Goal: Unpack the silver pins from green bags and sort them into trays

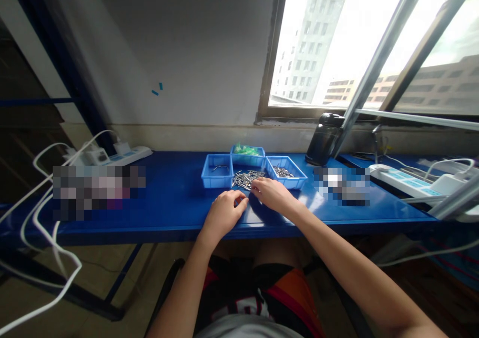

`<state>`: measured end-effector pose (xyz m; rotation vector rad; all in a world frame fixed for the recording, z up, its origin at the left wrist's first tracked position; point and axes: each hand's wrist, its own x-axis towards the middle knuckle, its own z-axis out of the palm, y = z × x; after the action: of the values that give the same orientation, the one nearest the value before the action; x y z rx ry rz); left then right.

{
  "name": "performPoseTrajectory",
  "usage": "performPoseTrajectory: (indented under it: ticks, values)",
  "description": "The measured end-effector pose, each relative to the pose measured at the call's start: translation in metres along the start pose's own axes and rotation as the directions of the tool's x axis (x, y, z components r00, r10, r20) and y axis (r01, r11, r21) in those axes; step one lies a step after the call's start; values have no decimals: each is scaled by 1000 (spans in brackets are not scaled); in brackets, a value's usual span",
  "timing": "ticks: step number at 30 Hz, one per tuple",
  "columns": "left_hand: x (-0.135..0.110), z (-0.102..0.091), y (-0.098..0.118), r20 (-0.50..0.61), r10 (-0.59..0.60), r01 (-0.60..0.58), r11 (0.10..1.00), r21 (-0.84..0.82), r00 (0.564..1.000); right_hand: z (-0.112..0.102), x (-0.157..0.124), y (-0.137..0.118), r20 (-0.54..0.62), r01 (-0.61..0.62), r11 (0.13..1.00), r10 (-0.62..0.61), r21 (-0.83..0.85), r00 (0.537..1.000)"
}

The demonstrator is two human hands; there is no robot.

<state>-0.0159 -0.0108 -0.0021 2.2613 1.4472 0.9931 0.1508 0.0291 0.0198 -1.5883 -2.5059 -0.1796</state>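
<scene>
A heap of slim, shiny metal pins [244, 179], like nails or rivets, lies on the blue table between three blue trays. My right hand [267, 189] reaches the heap's near right edge, its fingers drawn together and pointing down; whatever they grip is hidden. Just to the left, my left hand [225, 209] rests low over the table with curled fingers, thumb and forefinger close together. Anything in that pinch is too small to make out. The left tray [217, 180] holds a few pins, the right tray [290, 182] many more. Green plastic pieces [247, 150] fill the back tray [235, 158].
A black flask [324, 139] stands at the back right under the window. Power strips lie at the left [130, 155] and right [402, 182], with white cables [56, 250] hanging over the left edge. Blurred-out items sit on both sides of the table [175, 203].
</scene>
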Motion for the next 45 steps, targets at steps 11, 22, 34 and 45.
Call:
performPoseTrajectory:
  ticks: [11,22,34,45]
  values:
    - [1,-1,1,6,-7,7,1000,-6,1000,-2,0,-3,-38,10,1000,-10,3,999]
    - [2,0,1,3,-13,13,1000,-15,1000,1,13,-12,2,-18,992,18,-122,1000]
    - [1,-1,1,-5,-27,27,1000,-10,1000,3,13,-9,-15,51,982,-55,-183,998]
    - [2,-2,2,-4,-31,31,999,-29,1000,-5,17,-8,67,95,971,-82,-218,994]
